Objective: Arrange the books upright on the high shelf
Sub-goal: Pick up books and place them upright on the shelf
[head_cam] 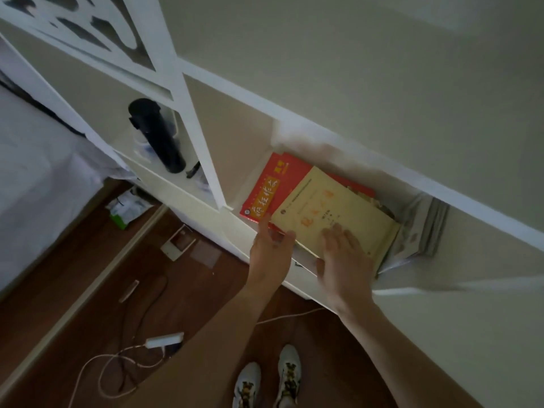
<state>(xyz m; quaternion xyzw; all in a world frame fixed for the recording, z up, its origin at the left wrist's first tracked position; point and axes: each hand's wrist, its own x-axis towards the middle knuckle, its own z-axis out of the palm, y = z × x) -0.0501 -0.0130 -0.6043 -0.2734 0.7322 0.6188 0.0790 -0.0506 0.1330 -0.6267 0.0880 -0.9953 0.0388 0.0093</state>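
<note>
Both bare arms are stretched forward. The left hand point(269, 253) is held edge-on with fingers extended; the right hand point(346, 254) is spread flat, palm down.

Setting: a home, most likely a bedroom. Landmark: white shelf unit point(188, 92) with open cubbies and a cut-out panel, standing against a pale wall point(353, 54). Inside the unit: black flask point(157, 136); stacked books point(323, 207) lying flat. Left of the unit: bed with white bedding point(35, 178). Below the unit: dark wood floor point(212, 295) carrying a white power strip point(164, 340), loose cables point(117, 369), and scattered packets point(126, 209).
</note>
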